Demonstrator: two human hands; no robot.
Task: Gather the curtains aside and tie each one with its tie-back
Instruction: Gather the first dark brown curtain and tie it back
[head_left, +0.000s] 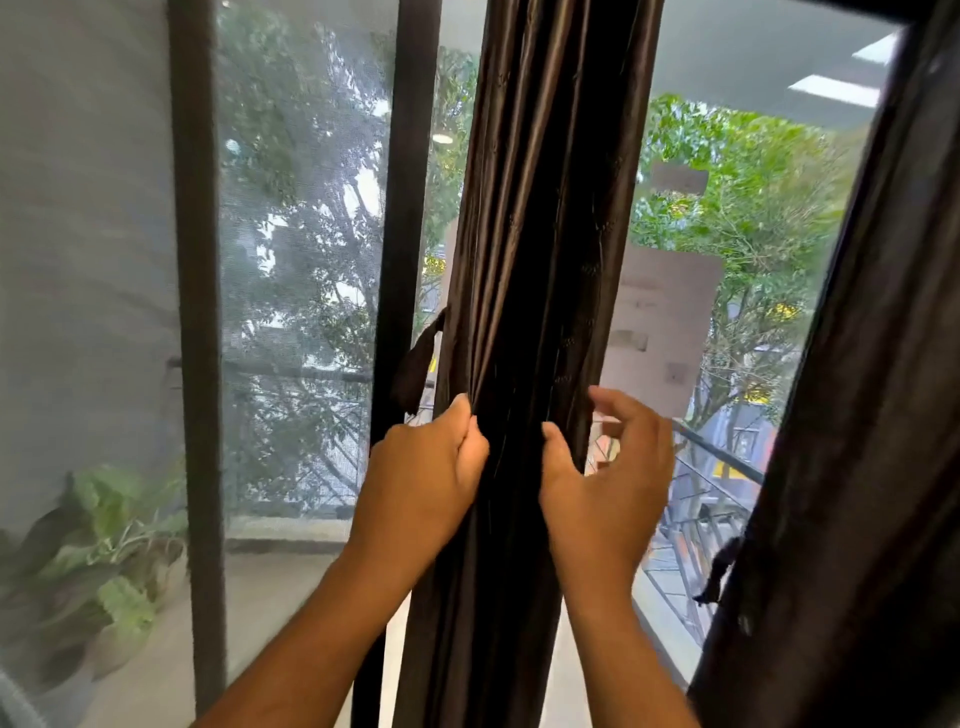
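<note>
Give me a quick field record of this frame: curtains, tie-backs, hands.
middle curtain: dark brown, bunched into a column, not tied
left hand: grips folds on the curtain's left side
right hand: thumb on the fabric, fingers curved past its right edge
tie-back: hangs loose at the curtain's left edge
right curtain: at frame edge, untied
second tie-back: dangles from its left edge
</note>
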